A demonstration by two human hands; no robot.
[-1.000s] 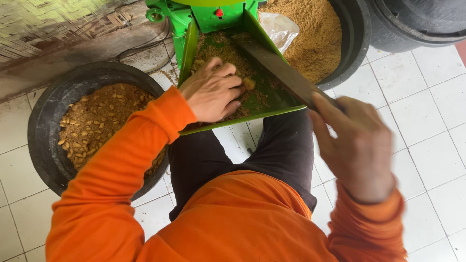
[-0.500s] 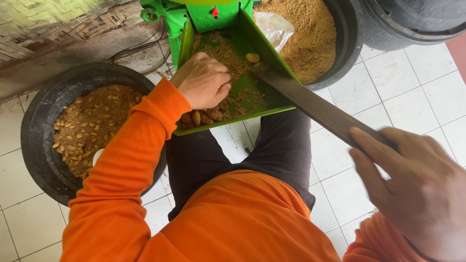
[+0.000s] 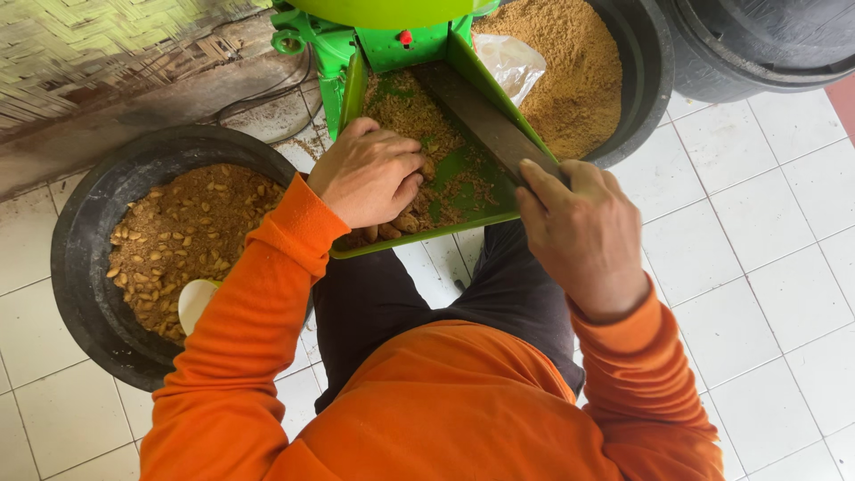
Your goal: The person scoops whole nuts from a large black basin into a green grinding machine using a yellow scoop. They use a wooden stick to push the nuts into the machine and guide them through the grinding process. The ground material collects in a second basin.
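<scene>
Change, right hand: half a second back the right hand (image 3: 583, 236) was low at the near right of the view with the dark flat stick (image 3: 485, 120) reaching up into the tray; it has moved up to the tray's near right corner, and the stick lies further in, along the right wall.
Change, left hand: the left hand (image 3: 370, 174) stays in the green tray (image 3: 463, 174), shifted a little toward the near edge.
Hidden: the near end of the stick is covered by the right hand; its far end runs under the green machine body (image 3: 392, 36), whose top is cut off by the frame.
Hard to tell: what the left fingers enclose is hidden under the hand; only a few pale nuts (image 3: 392, 230) show at its near edge.
Left hand pose: palm down, fingers curled together over the brown meal and nuts in the tray, orange sleeve running back to the body.
Right hand pose: back of the hand up, grip clamped on the stick, thumb side toward the tray.
Tray: between two black tubs, above the person's lap.
Left tub: black tub (image 3: 85, 267) holding nuts mixed with meal, a white scoop (image 3: 196, 303) at its near rim.
Right tub: black tub (image 3: 637, 80) of fine brown meal with a clear plastic bag (image 3: 508, 62).
</scene>
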